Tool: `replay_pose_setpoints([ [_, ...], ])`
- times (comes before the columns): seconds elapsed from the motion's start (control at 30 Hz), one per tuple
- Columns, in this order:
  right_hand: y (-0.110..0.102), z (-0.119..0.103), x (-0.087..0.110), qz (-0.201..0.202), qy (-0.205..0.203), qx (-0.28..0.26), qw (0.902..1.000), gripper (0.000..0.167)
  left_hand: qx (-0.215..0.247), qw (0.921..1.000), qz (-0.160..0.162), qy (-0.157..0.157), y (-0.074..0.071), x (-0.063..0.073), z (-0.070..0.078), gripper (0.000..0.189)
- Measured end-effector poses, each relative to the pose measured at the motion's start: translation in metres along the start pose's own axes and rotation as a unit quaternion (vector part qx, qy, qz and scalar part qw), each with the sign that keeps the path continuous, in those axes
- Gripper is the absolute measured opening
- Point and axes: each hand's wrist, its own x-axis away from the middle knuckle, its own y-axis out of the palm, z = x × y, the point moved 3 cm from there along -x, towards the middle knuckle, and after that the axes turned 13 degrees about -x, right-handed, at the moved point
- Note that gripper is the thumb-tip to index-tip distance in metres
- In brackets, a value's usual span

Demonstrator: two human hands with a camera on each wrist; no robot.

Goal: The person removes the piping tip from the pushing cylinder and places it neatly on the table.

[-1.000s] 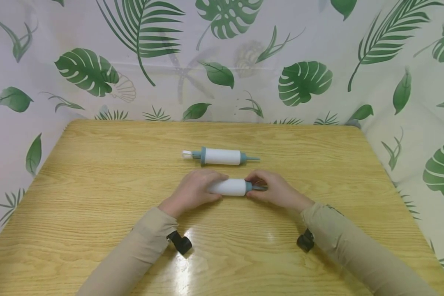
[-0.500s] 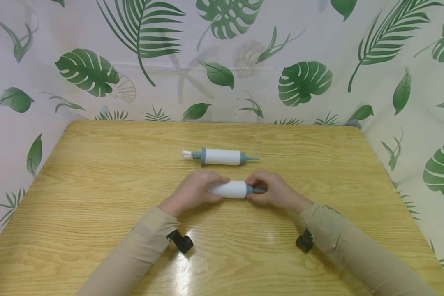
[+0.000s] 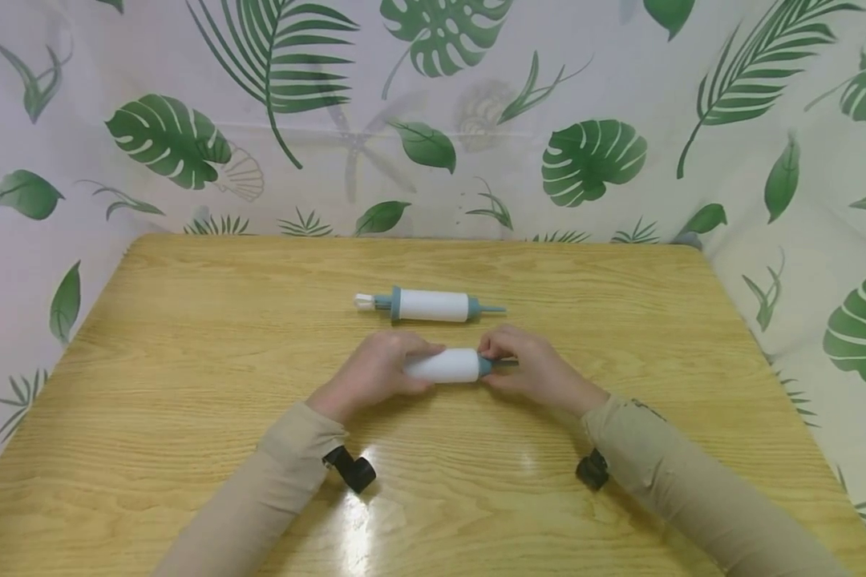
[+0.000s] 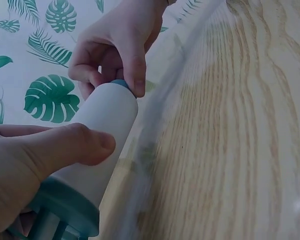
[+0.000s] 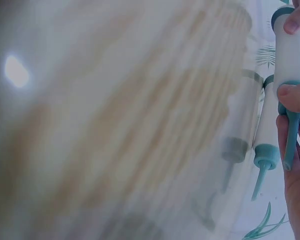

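A syringe with a white barrel (image 3: 451,366) lies crosswise between both hands. My left hand (image 3: 378,369) grips the barrel's rear part, its thumb (image 4: 97,147) along the white side. Just behind that grip, the left wrist view shows the teal flange (image 4: 65,205) and part of the plunger. At the other end my right hand (image 3: 541,373) pinches the teal collar where it meets the barrel. The thin teal nozzle (image 5: 292,140) points out past the right thumb (image 5: 296,97) in the right wrist view. The left palm hides the syringe's rear in the head view.
A second white and teal syringe (image 3: 433,305) lies on the wooden table (image 3: 224,320) just beyond the hands, its nozzle to the right and a white loop at its left end. A leaf-print cloth (image 3: 491,168) hangs behind the table.
My right fingers have shifted and bent a little differently round the teal collar. The held syringe dipped slightly toward me, then came back up. The left grip looks the same.
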Motion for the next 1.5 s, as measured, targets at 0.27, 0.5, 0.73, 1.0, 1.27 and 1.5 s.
replay_pose_setpoints([
  [0.27, 0.0, 0.004, 0.003, -0.004, 0.039, -0.065, 0.9971, 0.034, -0.012, 0.9996, 0.01, 0.024, -0.002, 0.001, 0.002, 0.046],
  [0.5, -0.003, 0.006, 0.008, 0.002, 0.049, -0.1, 0.9938, 0.037, -0.017, 0.9994, 0.013, 0.028, -0.003, 0.002, 0.005, 0.046],
  [0.73, -0.007, 0.006, 0.009, 0.005, 0.094, -0.134, 0.9865, 0.042, -0.02, 0.9993, 0.015, 0.027, -0.005, 0.003, 0.002, 0.047],
  [1.0, -0.007, 0.009, 0.009, -0.01, 0.146, -0.121, 0.9818, 0.039, -0.019, 0.9992, 0.017, 0.03, -0.006, 0.004, -0.001, 0.047],
  [1.27, -0.004, 0.008, 0.006, -0.005, 0.138, -0.141, 0.9804, 0.041, -0.017, 0.9992, 0.012, 0.035, -0.01, 0.004, -0.002, 0.048],
  [1.5, -0.004, 0.009, 0.005, -0.014, 0.162, -0.144, 0.976, 0.042, -0.008, 0.9993, 0.011, 0.036, -0.012, 0.003, -0.004, 0.048],
])
